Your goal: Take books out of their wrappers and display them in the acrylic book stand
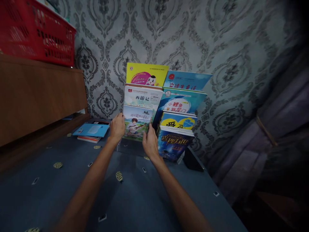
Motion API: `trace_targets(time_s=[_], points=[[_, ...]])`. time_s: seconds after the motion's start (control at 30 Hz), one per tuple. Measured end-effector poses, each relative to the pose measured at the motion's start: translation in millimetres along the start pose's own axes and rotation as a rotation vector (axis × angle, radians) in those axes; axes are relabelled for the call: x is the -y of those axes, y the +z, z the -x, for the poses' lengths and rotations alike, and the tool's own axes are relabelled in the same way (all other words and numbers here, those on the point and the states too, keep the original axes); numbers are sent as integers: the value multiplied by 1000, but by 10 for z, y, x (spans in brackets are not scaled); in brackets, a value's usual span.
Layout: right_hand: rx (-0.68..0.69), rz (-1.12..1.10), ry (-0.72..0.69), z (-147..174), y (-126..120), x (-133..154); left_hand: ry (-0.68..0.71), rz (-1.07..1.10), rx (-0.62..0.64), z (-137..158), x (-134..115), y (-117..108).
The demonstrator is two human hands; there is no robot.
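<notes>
My left hand is closed at the left edge of a small book whose cover shows a child with a guitar. Its right edge is in the grip of my right hand, thumb and fingers partly hidden. The book stands upright, leaning back slightly, at the front of a tiered row. Directly behind it rise a pale book with Chinese characters and a taller yellow book. Just right of my right hand stands a dark blue book, the front of a second tiered row.
More upright books include a blue-yellow one, a teal one and a light blue one. A flat stack topped by a blue book lies left on the dark tablecloth. A red basket sits on a wooden cabinet. A curtain hangs right.
</notes>
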State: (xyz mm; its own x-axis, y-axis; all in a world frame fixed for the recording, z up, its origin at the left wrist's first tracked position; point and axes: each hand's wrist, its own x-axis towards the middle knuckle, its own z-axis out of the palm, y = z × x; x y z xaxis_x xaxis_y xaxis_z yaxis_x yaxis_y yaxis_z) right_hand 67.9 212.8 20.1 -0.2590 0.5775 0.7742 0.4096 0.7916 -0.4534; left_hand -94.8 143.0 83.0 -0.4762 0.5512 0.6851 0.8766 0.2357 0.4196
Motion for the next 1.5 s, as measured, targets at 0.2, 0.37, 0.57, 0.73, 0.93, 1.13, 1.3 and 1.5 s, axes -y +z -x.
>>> trace_targets(time_s=[0.2,0.37,0.57,0.73,0.93,1.13,1.3,1.5], points=[[-2,18,9,1,1,12,-13,-15,11,7,-8,-10],[0,-3,-2,1,-16,-5,-30,4,6,19,-11,-25],[4,13,-9,3,-12,-33,-20,18,22,48,14,-65],[-18,31,-16,21,-2,-39,-16,3,24,69,27,-100],[-6,8,-14,41,-17,-32,-11,15,37,91,28,-134],[-5,-29,4,66,-30,8,1,14,38,120,39,-156],[4,-38,9,72,-32,-7,7,21,40,126,57,-154],[33,-52,-21,83,-50,-79,3,78,35,126,74,-145]])
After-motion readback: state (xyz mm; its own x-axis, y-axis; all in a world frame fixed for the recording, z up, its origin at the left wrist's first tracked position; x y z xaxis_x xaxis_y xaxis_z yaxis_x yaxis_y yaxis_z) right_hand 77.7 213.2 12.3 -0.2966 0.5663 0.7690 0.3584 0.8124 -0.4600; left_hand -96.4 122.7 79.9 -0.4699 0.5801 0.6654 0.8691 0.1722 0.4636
